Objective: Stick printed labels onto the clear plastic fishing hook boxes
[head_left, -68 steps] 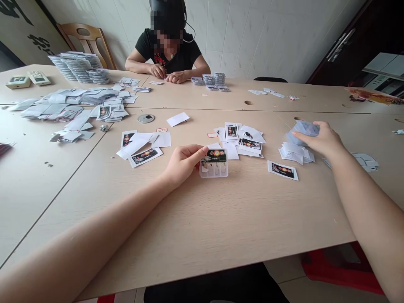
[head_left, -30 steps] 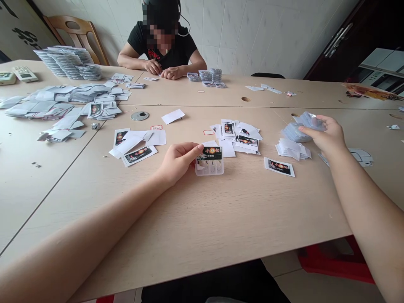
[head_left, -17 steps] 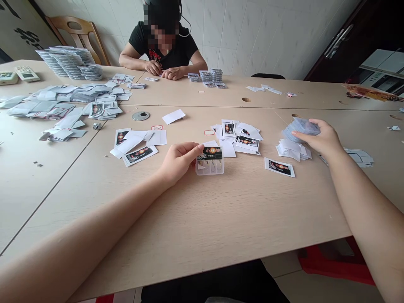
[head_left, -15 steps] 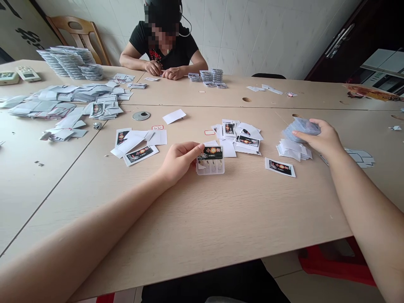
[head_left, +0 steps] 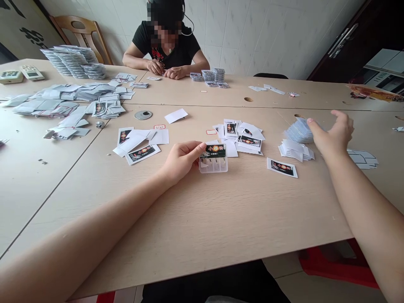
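A small clear plastic box of fish hooks (head_left: 213, 162), with a black printed label along its top, is pinched between the thumb and fingers of my left hand (head_left: 186, 159). It is held over the table, tilted towards me. On the right, my right hand (head_left: 334, 132) has its fingers spread and holds nothing. Just left of its thumb lies a pile of clear bluish plastic bags (head_left: 298, 130). Below that pile sits a stack of small white slips (head_left: 295, 150), and nearer to me a single printed card (head_left: 282, 167).
Printed cards lie in a central pile (head_left: 249, 139) and a left pile (head_left: 143, 145). Packets (head_left: 66, 94) cover the far left, beside tall stacks (head_left: 72, 63). Across the table (head_left: 195, 235) a person (head_left: 170, 54) sits bent over small items. A red stool (head_left: 337, 263) stands below the right edge.
My right hand has let go of the plastic bags and opened, moving slightly right and away from the pile. My left hand still holds the box. The view has shifted slightly.
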Motion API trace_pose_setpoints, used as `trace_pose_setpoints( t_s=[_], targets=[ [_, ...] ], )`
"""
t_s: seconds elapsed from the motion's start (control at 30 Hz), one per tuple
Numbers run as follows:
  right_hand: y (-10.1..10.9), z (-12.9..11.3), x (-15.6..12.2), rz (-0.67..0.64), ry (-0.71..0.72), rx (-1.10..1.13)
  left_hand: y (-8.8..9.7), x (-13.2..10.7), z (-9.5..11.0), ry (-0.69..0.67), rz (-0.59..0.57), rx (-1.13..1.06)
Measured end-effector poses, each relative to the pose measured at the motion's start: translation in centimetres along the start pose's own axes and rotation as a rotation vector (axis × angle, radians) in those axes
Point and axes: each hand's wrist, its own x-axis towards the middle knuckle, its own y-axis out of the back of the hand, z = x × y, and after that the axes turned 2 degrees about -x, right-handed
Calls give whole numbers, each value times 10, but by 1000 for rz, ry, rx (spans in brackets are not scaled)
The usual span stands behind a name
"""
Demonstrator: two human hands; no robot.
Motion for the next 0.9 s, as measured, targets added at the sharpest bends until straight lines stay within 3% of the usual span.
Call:
trace_pose_setpoints(
  t_s=[0.13, 0.6, 0.9],
  targets=[
    [-10, 16, 7, -182, -118, 51, 0, 0, 1, 4, -8, 1],
    [-9, 17, 5, -259, -106, -19, 1, 1, 1, 9, -16, -22],
    [-8, 16, 4, -245, -101, -21, 2, 0, 0, 6, -22, -14]
  ],
)
